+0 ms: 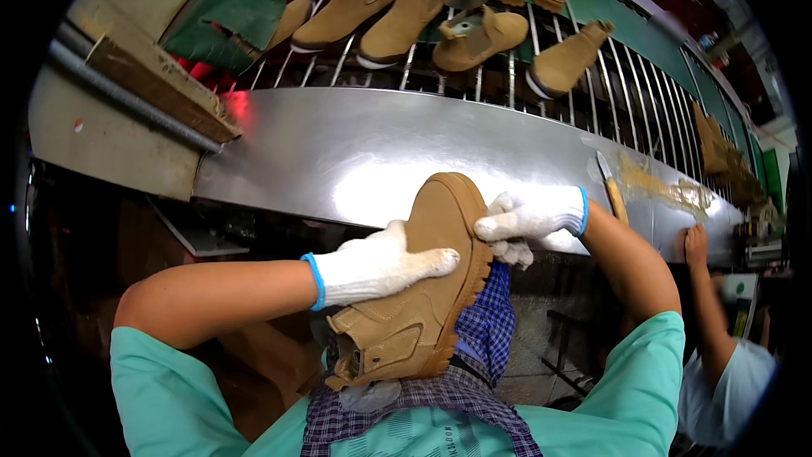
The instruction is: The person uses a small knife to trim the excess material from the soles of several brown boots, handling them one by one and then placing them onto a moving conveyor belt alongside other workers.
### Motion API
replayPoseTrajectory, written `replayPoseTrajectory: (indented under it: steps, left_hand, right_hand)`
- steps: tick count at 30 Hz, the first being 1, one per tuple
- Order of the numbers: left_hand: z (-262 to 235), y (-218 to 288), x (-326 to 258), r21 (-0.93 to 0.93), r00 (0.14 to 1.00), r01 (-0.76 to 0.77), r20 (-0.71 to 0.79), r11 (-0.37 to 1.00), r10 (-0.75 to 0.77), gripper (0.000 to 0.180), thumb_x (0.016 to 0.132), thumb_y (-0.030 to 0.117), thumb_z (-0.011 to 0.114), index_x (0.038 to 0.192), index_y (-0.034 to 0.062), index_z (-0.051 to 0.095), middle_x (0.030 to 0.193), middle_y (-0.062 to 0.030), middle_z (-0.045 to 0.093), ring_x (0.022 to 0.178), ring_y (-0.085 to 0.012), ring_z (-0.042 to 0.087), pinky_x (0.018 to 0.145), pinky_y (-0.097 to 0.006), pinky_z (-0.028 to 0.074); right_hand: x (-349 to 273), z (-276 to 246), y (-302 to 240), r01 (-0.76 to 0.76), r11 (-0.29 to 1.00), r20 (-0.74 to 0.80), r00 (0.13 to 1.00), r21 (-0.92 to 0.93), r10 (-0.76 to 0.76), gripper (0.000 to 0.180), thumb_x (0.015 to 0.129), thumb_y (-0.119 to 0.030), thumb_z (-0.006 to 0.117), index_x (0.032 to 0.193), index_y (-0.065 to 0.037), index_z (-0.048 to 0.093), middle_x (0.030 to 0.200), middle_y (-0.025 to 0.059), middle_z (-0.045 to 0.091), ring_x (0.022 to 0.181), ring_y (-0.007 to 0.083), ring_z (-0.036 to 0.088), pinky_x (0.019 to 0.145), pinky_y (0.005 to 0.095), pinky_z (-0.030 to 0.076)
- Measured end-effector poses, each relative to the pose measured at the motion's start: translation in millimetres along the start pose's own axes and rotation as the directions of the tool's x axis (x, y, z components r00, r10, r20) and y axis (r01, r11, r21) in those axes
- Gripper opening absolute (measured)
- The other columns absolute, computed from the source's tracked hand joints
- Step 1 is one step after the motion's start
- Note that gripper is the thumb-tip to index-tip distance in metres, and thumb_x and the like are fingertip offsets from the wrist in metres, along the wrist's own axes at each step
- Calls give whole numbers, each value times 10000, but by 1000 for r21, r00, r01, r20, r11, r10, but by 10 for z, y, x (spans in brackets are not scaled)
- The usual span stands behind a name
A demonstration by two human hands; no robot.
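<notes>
A tan ankle boot [440, 237] with a thick lugged sole is held over my lap, toe away from me and sole facing right. Its elastic side panel and open collar lie near my apron. My left hand [381, 264], in a white knit glove with a blue cuff, grips the boot's upper from the left, thumb across the vamp. On the other side my gloved right hand [529, 218] is closed at the sole edge near the toe, thumb and fingertips pressed against it. Some of its fingers are hidden behind the sole.
Beyond a metal ledge [338, 144] runs a rack of metal bars [622, 93] carrying several tan boots [347, 8]. A wooden-handled blade tool [615, 195] lies on the ledge at right, beside dried yellowish glue [660, 182]. Another person's arm [706, 296] reaches the ledge at far right.
</notes>
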State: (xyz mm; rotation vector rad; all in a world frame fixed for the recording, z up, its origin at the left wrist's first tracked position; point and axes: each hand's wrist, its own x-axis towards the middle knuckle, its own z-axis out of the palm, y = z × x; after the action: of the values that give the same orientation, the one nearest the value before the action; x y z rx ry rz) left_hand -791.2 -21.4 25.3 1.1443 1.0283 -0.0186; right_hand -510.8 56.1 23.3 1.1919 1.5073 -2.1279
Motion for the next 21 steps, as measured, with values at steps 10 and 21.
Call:
replayPoseTrajectory:
  steps: [10, 21]
  left_hand:
    - [83, 130, -29, 363, 983, 184, -83, 914, -165, 1152, 989, 716, 565, 1479, -284, 269, 1140, -350, 700, 1037, -391, 774, 755, -405, 656]
    - [138, 173, 22, 300, 971, 199, -188, 933, -146, 1024, 1006, 685, 578, 1394, -242, 385, 1125, -324, 718, 944, -346, 794, 717, -364, 665]
  right_hand:
    - [-108, 152, -267, -132, 877, -42, 991, -463, 127, 764, 1026, -735, 564, 887, 3, 704, 644, 81, 652, 535, 158, 659, 518, 326, 586]
    - [-305, 270, -332, -156, 933, -218, 972, -325, 86, 654, 1086, -628, 541, 988, -2, 705, 726, 40, 618, 624, 133, 620, 609, 305, 544]
